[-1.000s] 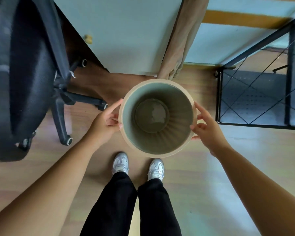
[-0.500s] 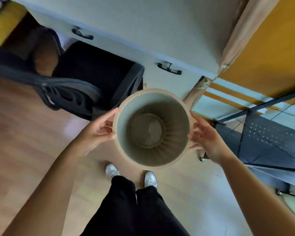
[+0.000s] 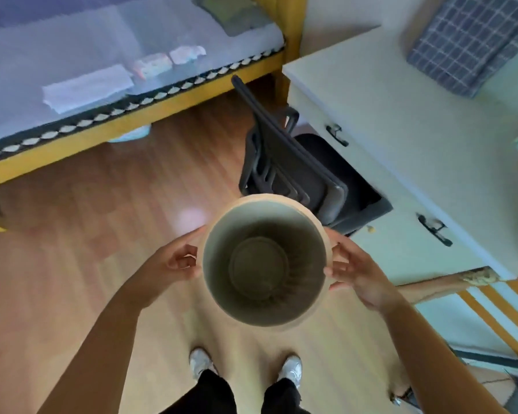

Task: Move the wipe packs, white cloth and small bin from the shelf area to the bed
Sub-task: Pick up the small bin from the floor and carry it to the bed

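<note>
- Since both hands are pressed to opposite sides of the small bin (image 3: 263, 261), left hand (image 3: 174, 264) on its left wall and right hand (image 3: 356, 273) on its right, I'd call that a two-sided squeeze just under the rim, fingers curled against it, bin carried upright above the floor in front of my feet.
- Looks empty, so I'm guessing light; the walls seem ribbed and fairly stiff, maybe a bit slick, so gripping under the flared rim makes sense.
- Further out, the bed (image 3: 132, 121) sits far left, with the white cloth (image 3: 87, 86) and two wipe packs (image 3: 169, 59) already lying on it.
- Black chair (image 3: 290, 165) and desk (image 3: 401, 130) are to the right.
- Compared with half a second back, the view has swung left: the bed wasn't visible then, and the chair now sits right of the bin. Grip looks unchanged.
</note>
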